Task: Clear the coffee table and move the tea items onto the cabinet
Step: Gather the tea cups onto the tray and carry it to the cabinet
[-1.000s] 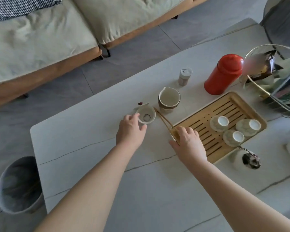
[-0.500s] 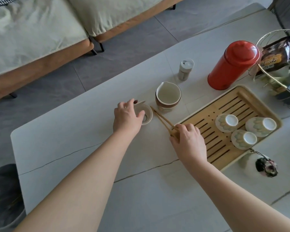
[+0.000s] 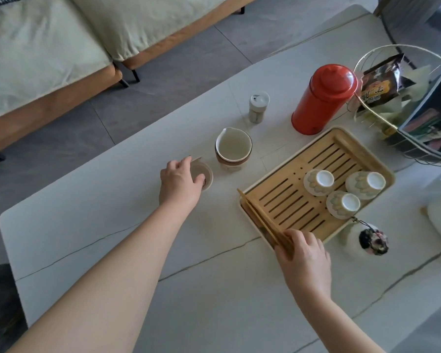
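My left hand [image 3: 180,182] grips a small pale tea strainer [image 3: 204,174] resting on the grey coffee table [image 3: 214,289], just left of a cream pitcher cup [image 3: 233,151]. My right hand [image 3: 303,253] holds wooden tea tongs [image 3: 260,220], which lie along the near left edge of the slatted bamboo tea tray [image 3: 285,189]. Three upturned cups [image 3: 318,182] sit on the tray's right half. A red canister [image 3: 323,98] and a small white jar [image 3: 258,107] stand beyond the tray.
A wire basket [image 3: 392,128] with snack packets stands at the right edge. A white lidded pot with a dark charm [image 3: 373,240] sits near the tray's front corner. A sofa [image 3: 49,59] lies across the floor gap, and a bin [image 3: 0,309] stands at lower left.
My right hand carried the tongs from beside the strainer back onto the tray's near left edge. My left hand closed over the strainer. The camera view shifted left.
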`<state>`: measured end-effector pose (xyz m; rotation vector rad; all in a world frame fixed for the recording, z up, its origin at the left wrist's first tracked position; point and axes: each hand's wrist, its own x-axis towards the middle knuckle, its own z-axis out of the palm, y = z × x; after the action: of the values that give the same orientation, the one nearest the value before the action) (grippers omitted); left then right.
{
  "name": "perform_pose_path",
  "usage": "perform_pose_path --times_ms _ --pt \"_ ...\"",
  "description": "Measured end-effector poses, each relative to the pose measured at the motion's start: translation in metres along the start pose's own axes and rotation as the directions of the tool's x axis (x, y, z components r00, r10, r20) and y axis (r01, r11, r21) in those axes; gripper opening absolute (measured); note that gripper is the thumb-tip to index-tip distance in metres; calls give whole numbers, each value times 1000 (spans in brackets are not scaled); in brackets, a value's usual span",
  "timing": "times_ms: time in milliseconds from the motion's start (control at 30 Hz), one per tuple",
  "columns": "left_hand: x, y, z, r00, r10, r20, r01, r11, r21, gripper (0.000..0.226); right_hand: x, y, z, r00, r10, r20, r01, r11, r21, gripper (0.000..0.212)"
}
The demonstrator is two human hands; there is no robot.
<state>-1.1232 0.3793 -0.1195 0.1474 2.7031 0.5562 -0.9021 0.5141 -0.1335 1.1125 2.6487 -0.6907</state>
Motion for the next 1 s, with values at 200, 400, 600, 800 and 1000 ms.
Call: perform_pose_path --times_ms 200,400,600,800,1000 --pt "-4 -8 5 994 100 -32 -101 994 -32 51 2 0 1 999 -5 -37 6 1000 8 34" --pt "-2 -12 6 994 90 -68 -98 989 -112 46 -1 -1 3 996 0 -93 -6 998 -62 28" --pt "-4 -18 7 989 97 -110 -114 979 -166 45 -3 -1 4 997 8 -76 -17 992 -127 36" --pt "-18 -25 7 969 223 -105 -234 966 -107 49 -1 -28 -1 972 -186 -143 175 981 -84 40" --pt "-37 -32 11 952 286 -107 -294 954 -62 51 18 -85 7 897 -440 -49 442 896 47 39"
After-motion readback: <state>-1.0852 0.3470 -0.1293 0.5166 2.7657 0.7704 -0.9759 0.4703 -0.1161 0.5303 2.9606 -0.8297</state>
